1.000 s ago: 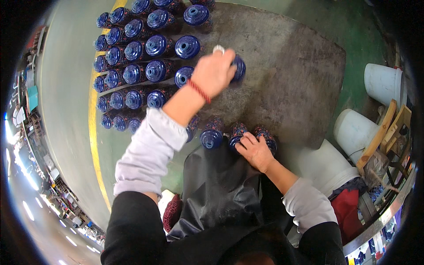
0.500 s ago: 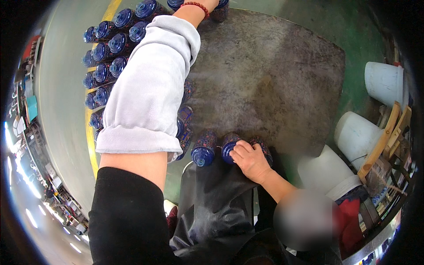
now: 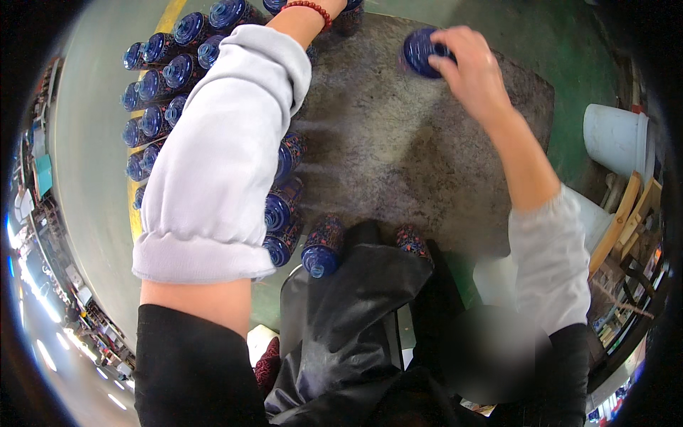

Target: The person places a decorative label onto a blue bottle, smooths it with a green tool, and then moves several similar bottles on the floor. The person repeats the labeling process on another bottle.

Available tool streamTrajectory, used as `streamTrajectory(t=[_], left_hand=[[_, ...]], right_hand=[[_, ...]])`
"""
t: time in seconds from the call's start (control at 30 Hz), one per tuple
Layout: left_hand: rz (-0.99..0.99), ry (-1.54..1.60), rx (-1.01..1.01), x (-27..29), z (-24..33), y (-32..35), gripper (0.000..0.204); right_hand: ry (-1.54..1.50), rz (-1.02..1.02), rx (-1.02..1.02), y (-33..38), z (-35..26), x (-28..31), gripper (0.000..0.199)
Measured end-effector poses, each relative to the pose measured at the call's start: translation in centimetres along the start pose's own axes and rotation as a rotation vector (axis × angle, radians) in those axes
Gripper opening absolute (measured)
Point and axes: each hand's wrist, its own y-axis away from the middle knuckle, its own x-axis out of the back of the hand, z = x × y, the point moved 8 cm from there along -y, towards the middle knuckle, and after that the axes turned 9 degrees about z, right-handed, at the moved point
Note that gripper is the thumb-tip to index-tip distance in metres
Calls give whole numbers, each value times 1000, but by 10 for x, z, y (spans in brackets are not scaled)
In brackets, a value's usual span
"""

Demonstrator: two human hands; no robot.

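My right hand grips a blue lidded jar by its top, over the far part of a dark, worn tabletop. My left arm reaches across to the far edge of the view, past several matching jars. Of my left hand only a sliver beyond a red bead bracelet shows; its fingers are out of sight. Beside it, a patterned jar is cut off by the frame. At the near edge stand a flower-patterned jar and another jar, partly covered by my dark apron.
Rows of jars fill the table's left side, some hidden under my left sleeve. To the right stand white buckets and wooden slats. A yellow line marks the floor at left.
My right hand has lifted the middle jar from the near edge and carried it to the far side of the table. My left arm has shifted slightly left.
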Motion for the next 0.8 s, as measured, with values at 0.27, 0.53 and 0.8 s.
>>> streamTrajectory(t=[0.27, 0.53, 0.8], left_hand=[[221, 127, -179, 66, -7, 36, 29], [16, -74, -229, 79, -24, 83, 25], [-89, -273, -89, 70, -44, 99, 23]], right_hand=[[83, 34, -111, -78, 67, -74, 26], [153, -143, -324, -109, 84, -104, 32], [68, 41, -89, -52, 43, -47, 42]])
